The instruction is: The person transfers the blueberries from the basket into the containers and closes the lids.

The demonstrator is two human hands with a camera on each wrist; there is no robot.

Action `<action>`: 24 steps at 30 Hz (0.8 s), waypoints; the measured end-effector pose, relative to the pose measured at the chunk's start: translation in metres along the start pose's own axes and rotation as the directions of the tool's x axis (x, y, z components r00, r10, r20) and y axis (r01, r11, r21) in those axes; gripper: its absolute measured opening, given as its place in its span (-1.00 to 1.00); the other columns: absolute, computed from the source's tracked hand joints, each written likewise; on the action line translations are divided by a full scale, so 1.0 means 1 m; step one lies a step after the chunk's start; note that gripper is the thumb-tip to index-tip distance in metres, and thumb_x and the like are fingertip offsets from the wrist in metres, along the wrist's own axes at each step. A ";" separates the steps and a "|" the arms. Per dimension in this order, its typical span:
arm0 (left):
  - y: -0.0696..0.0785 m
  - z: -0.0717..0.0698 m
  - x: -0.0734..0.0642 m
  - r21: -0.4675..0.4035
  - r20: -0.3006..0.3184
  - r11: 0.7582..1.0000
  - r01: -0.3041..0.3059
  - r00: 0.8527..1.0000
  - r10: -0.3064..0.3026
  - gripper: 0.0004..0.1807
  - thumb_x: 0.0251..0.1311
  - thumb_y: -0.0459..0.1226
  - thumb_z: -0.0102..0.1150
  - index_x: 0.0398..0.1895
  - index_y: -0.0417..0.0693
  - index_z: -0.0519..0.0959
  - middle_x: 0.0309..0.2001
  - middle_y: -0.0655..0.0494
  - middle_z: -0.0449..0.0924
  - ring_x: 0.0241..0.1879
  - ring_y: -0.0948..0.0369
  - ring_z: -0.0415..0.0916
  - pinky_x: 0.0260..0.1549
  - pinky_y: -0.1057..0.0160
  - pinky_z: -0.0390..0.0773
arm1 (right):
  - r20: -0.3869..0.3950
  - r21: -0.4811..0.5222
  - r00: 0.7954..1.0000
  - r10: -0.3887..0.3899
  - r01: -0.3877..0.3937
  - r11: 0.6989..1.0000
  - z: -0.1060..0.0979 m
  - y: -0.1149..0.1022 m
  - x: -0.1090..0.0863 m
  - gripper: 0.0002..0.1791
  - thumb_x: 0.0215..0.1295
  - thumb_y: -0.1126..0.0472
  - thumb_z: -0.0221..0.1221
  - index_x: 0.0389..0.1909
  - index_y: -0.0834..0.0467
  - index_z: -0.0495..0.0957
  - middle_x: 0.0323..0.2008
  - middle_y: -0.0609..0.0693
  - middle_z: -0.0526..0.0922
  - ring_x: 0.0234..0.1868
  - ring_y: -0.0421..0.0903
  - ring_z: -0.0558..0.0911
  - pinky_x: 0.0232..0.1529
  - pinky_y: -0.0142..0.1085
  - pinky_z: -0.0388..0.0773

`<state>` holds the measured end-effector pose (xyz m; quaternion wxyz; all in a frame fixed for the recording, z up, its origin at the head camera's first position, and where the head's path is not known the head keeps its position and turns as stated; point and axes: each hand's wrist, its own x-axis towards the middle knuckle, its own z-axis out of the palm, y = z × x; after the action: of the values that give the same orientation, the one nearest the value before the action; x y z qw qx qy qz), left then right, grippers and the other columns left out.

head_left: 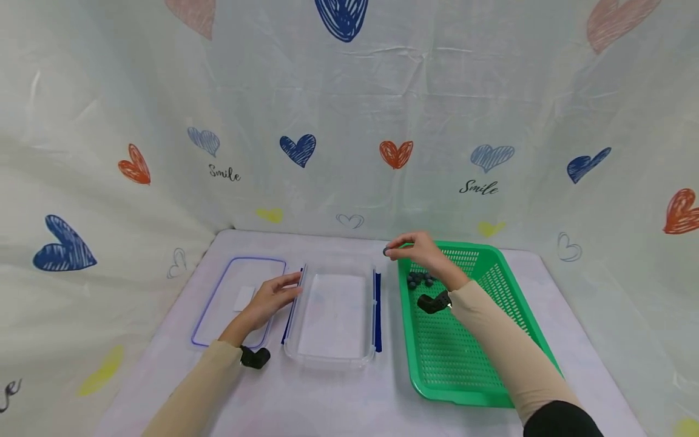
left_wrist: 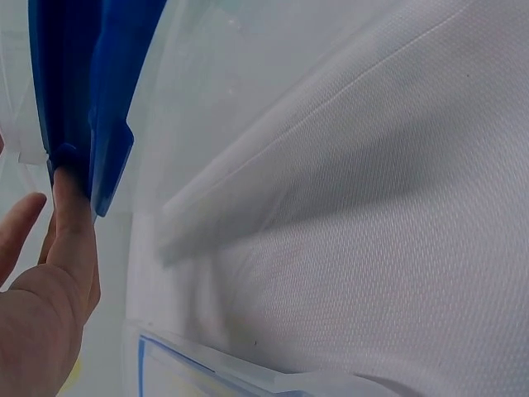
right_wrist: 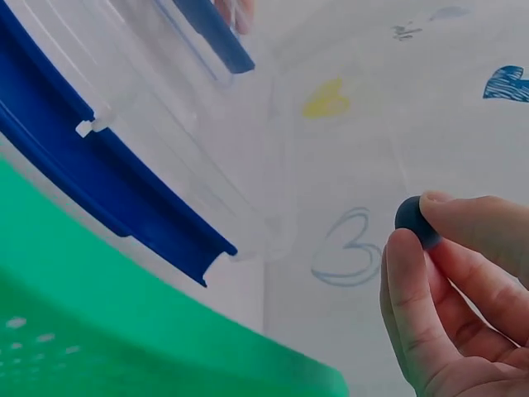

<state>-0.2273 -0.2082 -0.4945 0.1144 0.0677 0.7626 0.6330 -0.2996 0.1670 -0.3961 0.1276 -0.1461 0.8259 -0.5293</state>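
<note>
While left hand (head_left: pixel 271 298) fingers rest straight against the box (head_left: pixel 334 358), right hand (head_left: pixel 422 250) fingertips pinch a blueberry (right_wrist: pixel 416 219)

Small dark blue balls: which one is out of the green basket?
The small dark blue ball pinched by the right hand; the others lie in the green plastic basket.

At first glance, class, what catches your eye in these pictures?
The bright green basket on the right stands out, with dark blueberries at its far end. The right hand pinches one blueberry above the basket's rim, while the left hand touches the clear container at centre.
</note>
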 end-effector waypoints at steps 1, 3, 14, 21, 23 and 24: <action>0.000 0.000 0.001 0.006 -0.001 1.000 -0.002 1.000 0.002 -0.34 0.40 -0.22 0.19 0.47 -0.31 0.24 0.43 -0.32 0.20 0.32 -0.14 0.32 0.22 0.13 0.47 | 0.001 -0.006 1.000 0.002 -0.002 1.000 0.002 -0.001 0.002 -0.69 0.29 0.21 0.35 -0.03 0.30 0.68 0.07 0.20 0.58 -0.05 0.13 0.67 0.14 0.05 0.55; 0.001 0.000 0.002 0.011 -0.003 1.000 -0.003 1.000 0.003 -0.34 0.40 -0.22 0.19 0.47 -0.30 0.24 0.44 -0.31 0.20 0.32 -0.15 0.33 0.22 0.11 0.47 | 0.008 -0.014 1.000 0.000 0.000 1.000 0.006 -0.001 0.007 -0.70 0.28 0.22 0.35 -0.04 0.29 0.69 0.05 0.19 0.59 -0.04 0.16 0.66 0.13 0.03 0.55; -0.003 0.001 -0.001 0.014 -0.017 0.999 0.040 0.999 -0.040 -0.33 0.38 -0.20 0.22 0.46 -0.26 0.27 0.43 -0.27 0.23 0.33 -0.12 0.32 0.21 0.13 0.47 | 0.010 -0.063 1.000 0.007 -0.006 0.998 0.028 -0.004 0.017 -0.76 0.25 0.24 0.37 -0.12 0.28 0.71 -0.12 0.13 0.68 -0.18 0.03 0.70 0.05 -0.02 0.59; -0.002 -0.001 0.000 0.018 -0.007 1.000 0.001 1.000 0.000 -0.32 0.39 -0.19 0.21 0.46 -0.29 0.26 0.43 -0.31 0.22 0.33 -0.15 0.31 0.23 0.08 0.45 | 0.007 -0.036 1.000 0.025 -0.025 0.999 0.037 -0.002 0.024 -0.77 0.26 0.27 0.36 -0.13 0.32 0.70 -0.11 0.16 0.66 -0.10 0.18 0.69 0.11 0.06 0.54; -0.002 -0.001 0.001 0.015 -0.007 1.000 0.002 1.000 -0.002 -0.32 0.39 -0.19 0.21 0.47 -0.29 0.25 0.43 -0.31 0.22 0.33 -0.15 0.31 0.23 0.08 0.46 | 0.007 -0.035 0.999 0.031 -0.031 0.999 0.039 -0.001 0.026 -0.79 0.25 0.27 0.37 -0.15 0.31 0.71 -0.14 0.15 0.67 -0.10 0.19 0.69 0.12 0.09 0.52; -0.002 -0.001 0.001 0.014 -0.006 1.000 0.005 1.000 -0.005 -0.32 0.39 -0.19 0.21 0.47 -0.29 0.25 0.43 -0.30 0.22 0.33 -0.15 0.31 0.23 0.08 0.46 | 0.010 -0.034 0.999 0.032 -0.031 0.999 0.040 0.000 0.027 -0.79 0.25 0.27 0.37 -0.16 0.31 0.71 -0.15 0.14 0.67 -0.09 0.20 0.69 0.14 0.11 0.50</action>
<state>-0.2281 -0.2093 -0.4966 0.1133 0.0646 0.7675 0.6276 -0.3097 0.1235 -0.4134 0.1376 -0.1379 0.8362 -0.5126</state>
